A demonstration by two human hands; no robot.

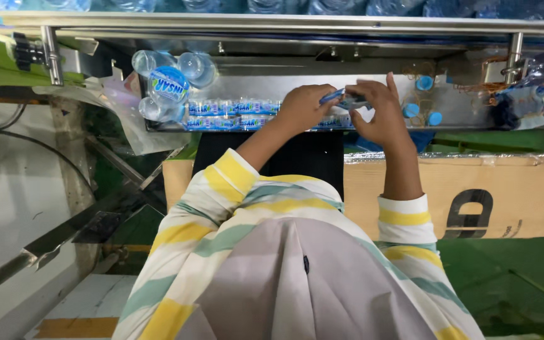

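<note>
Both hands (341,110) pinch a blue label (340,96) near tray edge (234,129)

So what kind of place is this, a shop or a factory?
Most likely a water bottling or packing line: a steel conveyor trough holds labelled bottles, loose blue caps lie nearby, and both hands work over it beside a cardboard carton.

Round blue-and-white cup lid label (169,85) at left, row of blue labels (234,107) on steel tray, brown carton (511,189) below
</note>
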